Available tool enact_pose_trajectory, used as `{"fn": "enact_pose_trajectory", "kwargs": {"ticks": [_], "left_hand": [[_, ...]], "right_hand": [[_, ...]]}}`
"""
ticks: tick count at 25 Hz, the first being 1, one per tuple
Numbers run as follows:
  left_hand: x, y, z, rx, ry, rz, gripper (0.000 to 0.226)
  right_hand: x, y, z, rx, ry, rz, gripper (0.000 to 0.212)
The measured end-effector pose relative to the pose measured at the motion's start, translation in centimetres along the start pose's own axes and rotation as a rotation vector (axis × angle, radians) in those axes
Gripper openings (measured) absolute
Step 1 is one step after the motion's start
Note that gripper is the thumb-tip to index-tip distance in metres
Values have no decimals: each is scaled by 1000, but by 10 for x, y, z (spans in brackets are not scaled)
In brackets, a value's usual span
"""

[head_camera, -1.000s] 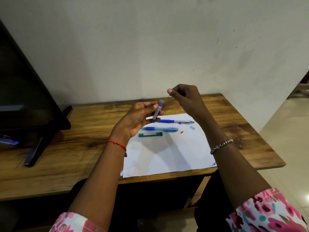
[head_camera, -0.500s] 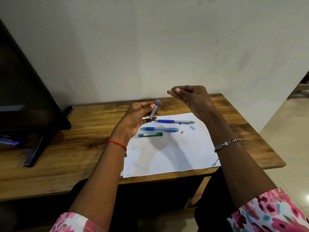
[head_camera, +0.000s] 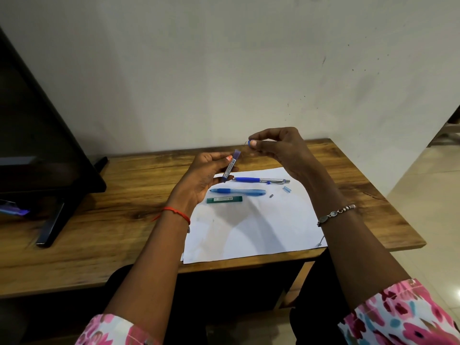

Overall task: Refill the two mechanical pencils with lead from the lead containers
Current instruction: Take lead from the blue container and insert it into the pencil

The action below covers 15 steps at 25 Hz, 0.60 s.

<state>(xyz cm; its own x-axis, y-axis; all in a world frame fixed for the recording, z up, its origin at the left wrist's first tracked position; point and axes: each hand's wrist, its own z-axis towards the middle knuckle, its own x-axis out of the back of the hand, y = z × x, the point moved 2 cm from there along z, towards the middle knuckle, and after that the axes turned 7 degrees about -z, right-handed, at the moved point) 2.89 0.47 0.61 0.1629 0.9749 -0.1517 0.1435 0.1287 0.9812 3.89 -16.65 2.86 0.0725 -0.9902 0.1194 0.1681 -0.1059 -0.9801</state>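
Left hand (head_camera: 204,175) has its fingers curled round a slim purple-tinted lead container (head_camera: 230,165), held tilted above the grainy wooden bench (head_camera: 124,207). Right hand (head_camera: 278,148) pinches something tiny, a thin lead I think, hard to tell. On the white paper (head_camera: 261,227) lie the dark blue pencil (head_camera: 261,180), the light blue pencil (head_camera: 239,191) and a flat green lead container (head_camera: 224,199), all side by side. The sheet's near edge reaches the bench's front edge.

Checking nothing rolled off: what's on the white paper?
Dark blue pencil, light blue pencil, green lead container, blue cap, grey piece. The left hand covers part of the paper's left edge.
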Motion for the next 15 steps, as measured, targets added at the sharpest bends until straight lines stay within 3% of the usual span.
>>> {"fn": "enact_pose_trajectory", "kwargs": {"ticks": [5, 15], "left_hand": [[-1, 0, -1, -3, -23, 61, 23], [-4, 1, -3, 1, -32, 96, 25]], "right_hand": [[-7, -1, -1, 38, 23, -285, 18], [-10, 1, 3, 77, 4, -459, 20]]}}
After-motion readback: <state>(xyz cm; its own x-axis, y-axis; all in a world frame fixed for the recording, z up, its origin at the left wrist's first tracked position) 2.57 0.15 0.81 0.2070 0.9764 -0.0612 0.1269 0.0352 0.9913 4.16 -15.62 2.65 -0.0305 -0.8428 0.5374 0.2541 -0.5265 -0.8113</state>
